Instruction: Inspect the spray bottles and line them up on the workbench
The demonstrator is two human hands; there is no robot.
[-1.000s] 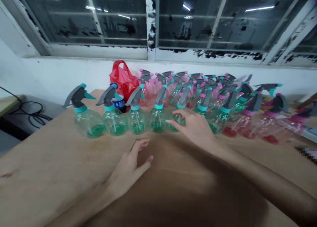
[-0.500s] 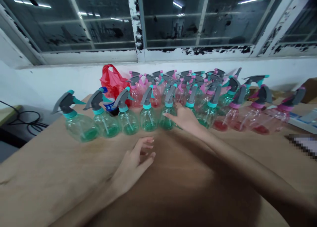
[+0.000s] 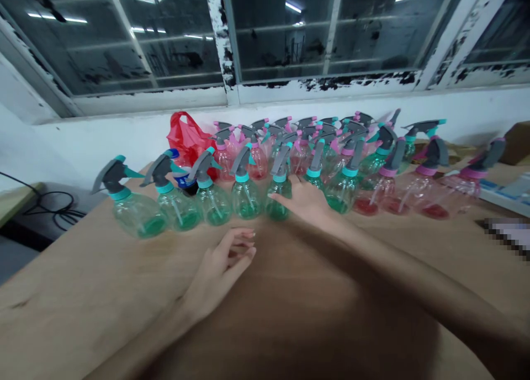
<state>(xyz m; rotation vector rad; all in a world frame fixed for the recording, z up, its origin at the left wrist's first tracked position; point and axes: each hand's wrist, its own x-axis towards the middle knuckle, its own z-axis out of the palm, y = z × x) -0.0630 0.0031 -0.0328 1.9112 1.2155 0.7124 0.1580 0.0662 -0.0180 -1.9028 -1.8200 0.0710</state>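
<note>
A front row of clear spray bottles with grey trigger heads stands on the table. My right hand is at a green spray bottle with a turquoise collar, thumb across its front and fingers by its right side, partly hidden behind it. Another green spray bottle stands to the right of this hand. My left hand hovers low over the table in front of the row, fingers loosely curved and apart, holding nothing. Closest to it is a green spray bottle.
Pink-collared bottles continue the row rightward, and more bottles crowd behind. A red plastic bag and a blue-labelled bottle stand at the back left. A pixelated flat object lies at the right; black cables are beyond the left edge.
The view has shifted slightly. My right hand stays at the same green spray bottle, and my left hand keeps nearly the same place, its fingers slightly closer together.
</note>
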